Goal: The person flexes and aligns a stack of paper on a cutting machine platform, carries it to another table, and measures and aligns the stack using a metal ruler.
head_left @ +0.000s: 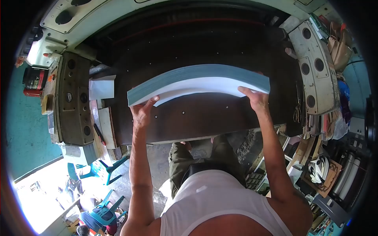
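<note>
A thick stack of paper (197, 74) is held up over the dark metal table (204, 122) of a large machine, bowed into an arch. Its sheet edges look bluish-grey and the face toward me is white. My left hand (142, 112) grips the stack's left end, thumb on the near face, fingers hidden behind it. At the right end my right hand (256, 98) holds it the same way, thumb pressed on the white face.
Scissors (297, 110) lie at the table's right side. A red-and-black cutter knife (99, 134) and white paper (101, 87) are at the left. Heavy machine housings (319, 70) flank the table. Behind on the left are blue plastic chairs (105, 171); a white helmet (319, 169) sits right.
</note>
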Available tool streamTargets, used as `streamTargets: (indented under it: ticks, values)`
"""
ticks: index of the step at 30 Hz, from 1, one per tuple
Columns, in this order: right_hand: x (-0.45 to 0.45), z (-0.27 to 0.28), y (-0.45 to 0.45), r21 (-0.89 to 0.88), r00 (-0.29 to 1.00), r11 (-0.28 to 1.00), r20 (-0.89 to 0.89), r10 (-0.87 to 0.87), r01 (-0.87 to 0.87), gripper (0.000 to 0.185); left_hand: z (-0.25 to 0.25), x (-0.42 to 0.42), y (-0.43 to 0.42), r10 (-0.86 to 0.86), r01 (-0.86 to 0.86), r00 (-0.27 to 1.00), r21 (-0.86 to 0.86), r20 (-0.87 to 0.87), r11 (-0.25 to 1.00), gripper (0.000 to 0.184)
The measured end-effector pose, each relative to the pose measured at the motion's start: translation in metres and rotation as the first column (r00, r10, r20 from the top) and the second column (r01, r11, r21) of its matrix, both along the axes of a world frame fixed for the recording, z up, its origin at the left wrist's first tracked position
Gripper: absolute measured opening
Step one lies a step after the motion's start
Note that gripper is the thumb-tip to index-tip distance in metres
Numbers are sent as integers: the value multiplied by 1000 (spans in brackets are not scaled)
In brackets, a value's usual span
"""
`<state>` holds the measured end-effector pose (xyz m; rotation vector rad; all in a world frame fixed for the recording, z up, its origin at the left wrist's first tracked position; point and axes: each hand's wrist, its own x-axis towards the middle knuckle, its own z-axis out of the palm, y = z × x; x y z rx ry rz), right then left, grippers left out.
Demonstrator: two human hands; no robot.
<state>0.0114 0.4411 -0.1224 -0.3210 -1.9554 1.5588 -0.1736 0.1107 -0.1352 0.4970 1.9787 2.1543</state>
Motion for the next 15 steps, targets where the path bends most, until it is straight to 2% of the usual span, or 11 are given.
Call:
streamTargets:
  ticks: [1, 3, 5, 7, 9, 11, 13, 15]
  values:
    - [5, 1, -1, -3, 1000, 1000, 10, -1, 1, 47, -3, 2, -1, -1, 1, 1000, -3, 10, 1000, 36]
    - [8, 20, 0, -35, 994, 993, 23, 110, -109, 67, -3, -1, 0, -11, 15, 999, -112, 36, 994, 33]
    - [11, 54, 0, 160, 985, 986, -162, 64, -38, 89, 0, -4, 4, -24, 25, 1000, -77, 13, 997, 33]
    - [8, 117, -18, 520, 990, 853, -139, 31, 46, 99, 1, -3, 1, -65, 66, 998, -97, 7, 993, 31]
    - [-24, 155, -58, 772, 998, 634, 63, -13, -40, 106, 3, -3, -1, -78, 78, 997, -113, 4, 990, 31]
    - [-70, 155, -96, 825, 976, 524, 208, 62, -209, 108, 5, -2, 1, -90, 92, 996, -97, 27, 991, 31]
    - [-106, 126, -121, 896, 970, 374, 241, 42, -239, 89, 4, -3, 3, -82, 86, 994, -51, 66, 995, 30]
    - [-131, 121, -131, 703, 780, 406, 625, 39, -584, 56, -1, -4, 3, -115, 113, 992, 33, 48, 993, 32]
